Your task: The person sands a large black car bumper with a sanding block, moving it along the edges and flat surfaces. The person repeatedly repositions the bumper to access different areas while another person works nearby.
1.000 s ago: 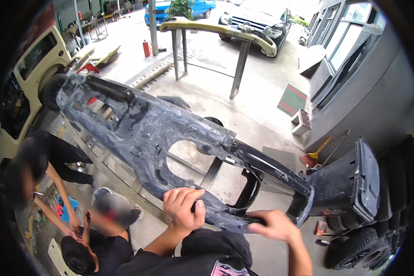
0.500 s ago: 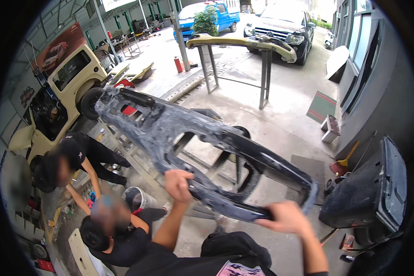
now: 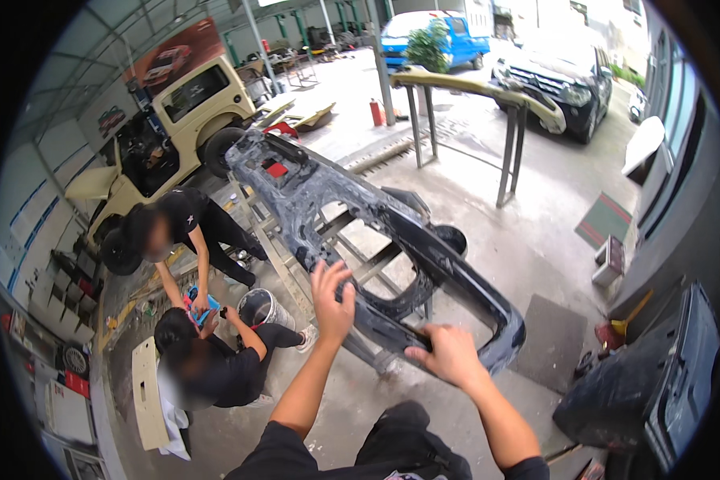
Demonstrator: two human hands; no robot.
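Note:
A long car body panel, patchy grey at its far end and glossy black nearer me, stretches diagonally on a metal stand. Large openings run through its middle. At its near left edge my left hand is open, fingers spread and pointing up; whether it touches the panel is unclear. Farther along the near edge my right hand is closed over the rim, thumb toward the left and fingertips partly hidden.
Two people in black, one bending and one crouching, work at left beside a bucket. A second stand holds a yellowish panel. At right is a black wheeled bin; a beige car body stands behind.
My left hand has let go of the panel's edge and spread its fingers; my right hand stays on the rim. The whole view has shifted, with the surroundings moving rightward.

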